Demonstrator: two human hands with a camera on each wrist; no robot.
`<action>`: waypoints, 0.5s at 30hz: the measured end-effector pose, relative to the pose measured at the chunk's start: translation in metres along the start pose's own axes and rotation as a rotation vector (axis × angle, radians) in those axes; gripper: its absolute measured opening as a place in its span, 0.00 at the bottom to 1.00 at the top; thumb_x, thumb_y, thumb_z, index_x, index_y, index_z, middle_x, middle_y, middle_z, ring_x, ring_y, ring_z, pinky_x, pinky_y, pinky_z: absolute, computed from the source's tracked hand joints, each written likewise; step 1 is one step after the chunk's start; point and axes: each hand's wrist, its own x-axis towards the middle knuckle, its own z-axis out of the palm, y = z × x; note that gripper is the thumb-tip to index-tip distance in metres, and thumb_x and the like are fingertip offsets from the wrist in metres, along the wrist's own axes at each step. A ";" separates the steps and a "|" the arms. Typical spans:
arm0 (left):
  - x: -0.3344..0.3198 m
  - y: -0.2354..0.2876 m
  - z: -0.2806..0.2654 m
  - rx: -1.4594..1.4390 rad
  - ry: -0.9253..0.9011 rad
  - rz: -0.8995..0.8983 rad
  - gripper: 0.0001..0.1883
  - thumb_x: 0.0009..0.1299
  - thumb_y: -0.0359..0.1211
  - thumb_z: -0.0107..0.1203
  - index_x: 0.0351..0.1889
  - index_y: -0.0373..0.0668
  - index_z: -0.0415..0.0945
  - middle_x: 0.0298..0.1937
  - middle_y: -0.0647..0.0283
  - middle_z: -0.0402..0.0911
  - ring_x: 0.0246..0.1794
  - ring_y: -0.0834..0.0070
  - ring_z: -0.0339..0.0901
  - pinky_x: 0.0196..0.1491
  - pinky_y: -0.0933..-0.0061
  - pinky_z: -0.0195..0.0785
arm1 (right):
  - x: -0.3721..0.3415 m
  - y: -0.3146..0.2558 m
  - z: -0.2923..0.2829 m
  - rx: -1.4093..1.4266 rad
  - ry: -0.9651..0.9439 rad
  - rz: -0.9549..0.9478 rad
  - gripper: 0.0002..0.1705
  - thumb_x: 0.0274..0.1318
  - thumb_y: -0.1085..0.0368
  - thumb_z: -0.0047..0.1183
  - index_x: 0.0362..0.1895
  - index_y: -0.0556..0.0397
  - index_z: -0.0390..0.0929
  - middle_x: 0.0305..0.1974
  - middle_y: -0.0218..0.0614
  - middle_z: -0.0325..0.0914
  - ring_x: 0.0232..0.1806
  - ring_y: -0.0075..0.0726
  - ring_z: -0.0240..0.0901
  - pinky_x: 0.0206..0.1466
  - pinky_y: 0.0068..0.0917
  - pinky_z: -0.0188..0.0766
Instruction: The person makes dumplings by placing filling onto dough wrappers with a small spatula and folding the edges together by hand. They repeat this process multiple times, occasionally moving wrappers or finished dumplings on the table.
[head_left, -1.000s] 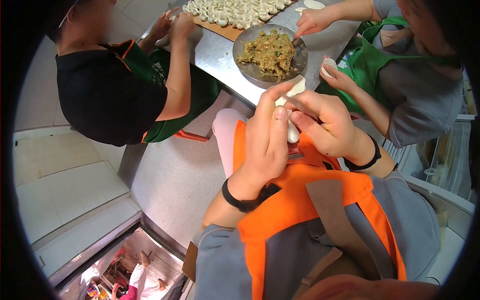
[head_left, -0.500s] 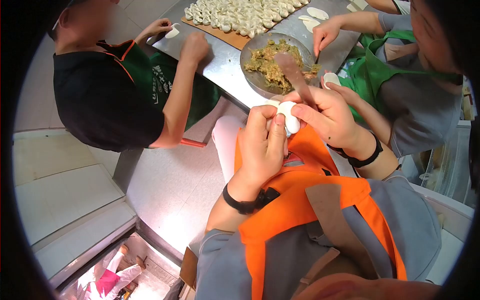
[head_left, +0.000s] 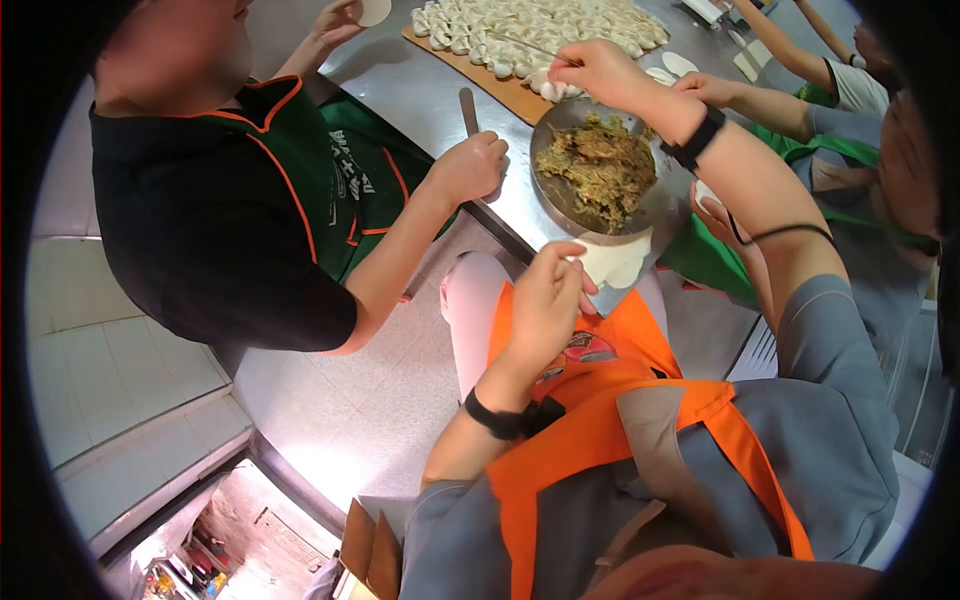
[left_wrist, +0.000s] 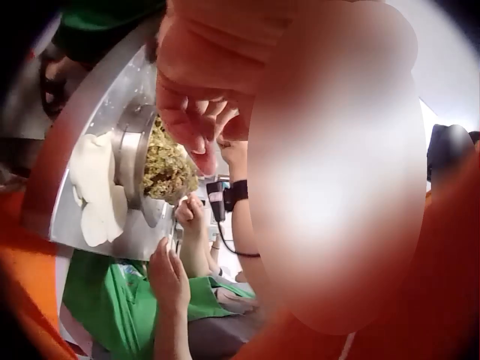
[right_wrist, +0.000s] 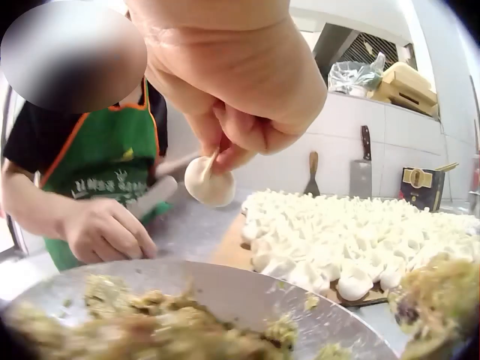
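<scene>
My right hand (head_left: 605, 75) reaches over the metal bowl (right_wrist: 247, 277) toward the board of dumplings. In the right wrist view it pinches a folded dumpling (right_wrist: 210, 184) by its top edge, hanging above table level. In the head view a thin strip, like a spatula seen edge-on (head_left: 525, 45), extends from that hand. My left hand (head_left: 545, 305) hovers by the table's near edge, fingers loosely bent, with nothing visible in them in the left wrist view. Beside it lie flat dough wrappers (left_wrist: 94, 191). Greenish-brown filling (head_left: 600, 170) is heaped in the bowl.
Rows of dumplings (right_wrist: 322, 232) cover a wooden board (head_left: 480, 75). At left, a person in a green apron (head_left: 340, 190) holds a flat spatula (head_left: 468, 110) and a wrapper (head_left: 375, 12). Another green-aproned person (left_wrist: 109, 307) sits at right, an arm near the bowl.
My right hand has left my left hand and stretched forward past the bowl, carrying the dumpling that both hands were pinching. The left hand has let go. The person at left has lifted a wrapper.
</scene>
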 end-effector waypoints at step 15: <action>0.019 -0.038 -0.028 0.415 0.127 0.006 0.08 0.71 0.27 0.48 0.44 0.33 0.73 0.33 0.52 0.81 0.31 0.66 0.82 0.36 0.68 0.74 | 0.073 0.021 0.033 -0.554 -0.230 -0.013 0.13 0.56 0.60 0.54 0.33 0.58 0.82 0.27 0.51 0.79 0.30 0.53 0.79 0.35 0.45 0.73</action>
